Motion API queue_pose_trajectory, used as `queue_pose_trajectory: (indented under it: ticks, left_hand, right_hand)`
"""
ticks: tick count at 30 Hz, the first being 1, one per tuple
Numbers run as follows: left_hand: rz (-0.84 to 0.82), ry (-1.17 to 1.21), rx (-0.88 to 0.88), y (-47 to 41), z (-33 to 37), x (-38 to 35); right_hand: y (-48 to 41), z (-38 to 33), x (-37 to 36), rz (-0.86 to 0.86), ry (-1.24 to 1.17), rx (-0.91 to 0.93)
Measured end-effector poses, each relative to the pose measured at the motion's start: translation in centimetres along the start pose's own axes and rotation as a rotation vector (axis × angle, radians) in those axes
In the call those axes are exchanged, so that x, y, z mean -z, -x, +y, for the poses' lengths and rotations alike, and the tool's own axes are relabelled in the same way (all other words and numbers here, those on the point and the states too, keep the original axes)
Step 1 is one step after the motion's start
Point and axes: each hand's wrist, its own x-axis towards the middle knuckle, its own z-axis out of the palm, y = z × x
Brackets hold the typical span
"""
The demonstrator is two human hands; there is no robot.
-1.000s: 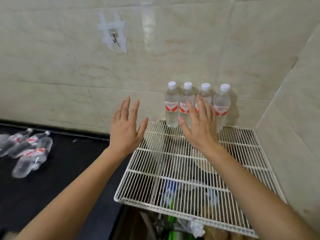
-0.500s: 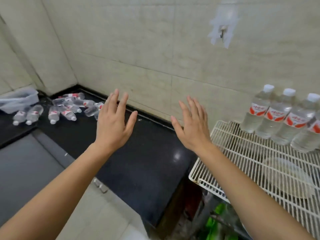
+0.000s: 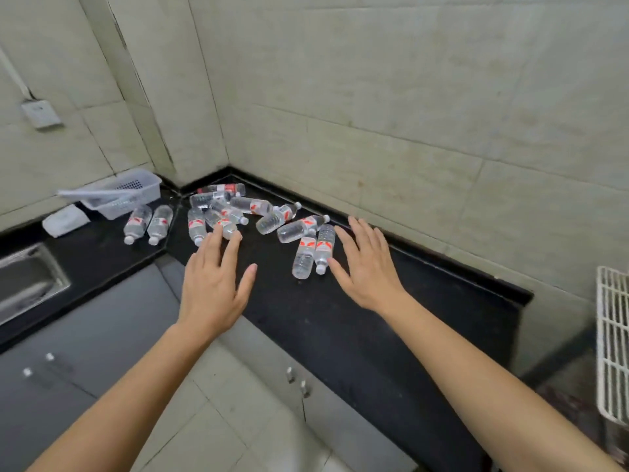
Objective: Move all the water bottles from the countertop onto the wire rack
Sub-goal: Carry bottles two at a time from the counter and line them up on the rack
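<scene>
A steel sink (image 3: pixel 30 281) is sitting in the black bench (image 3: pixel 374 335) at the far left, with a white plastic basket (image 3: pixel 129 194) lying behind it. The water bottles (image 3: pixel 301 229) are lying on their sides, scattered toward the bench's corner. The left hand (image 3: pixel 212 287) and the right hand (image 3: pixel 367 270) are hanging just by them, fingers spread wide and holding nothing. The wire rack (image 3: pixel 612 342) is showing at the right edge, well apart from the bottles.
</scene>
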Motion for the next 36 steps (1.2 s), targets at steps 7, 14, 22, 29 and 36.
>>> queue_pose_trajectory:
  ticks: [7, 14, 22, 29, 36]
  left_hand:
    - [-0.175, 0.052, 0.037, -4.4, -3.5, -7.3]
    - [-0.447, 0.091, 0.046, -12.1, -4.3, -17.4]
    - [-0.767, 0.253, 0.262, -17.9, -5.7, -26.6]
    - [-0.929, 0.391, 0.351, -21.5, -7.1, -35.0]
    - [-1.040, 0.578, 0.445, -23.6, -5.6, -41.3]
  right_hand:
    - [-3.8, 2.9, -5.7, -0.088, 0.058, -0.118]
    - [-9.2, 8.5, -13.3, -0.194, 0.017, -0.272]
    - [-13.2, 10.3, -21.8, -0.516, -0.122, -0.504]
    - [-15.3, 9.8, -27.6, -0.615, -0.432, -0.724]
    - [-16.9, 7.7, -33.7, -0.417, -0.838, -1.318]
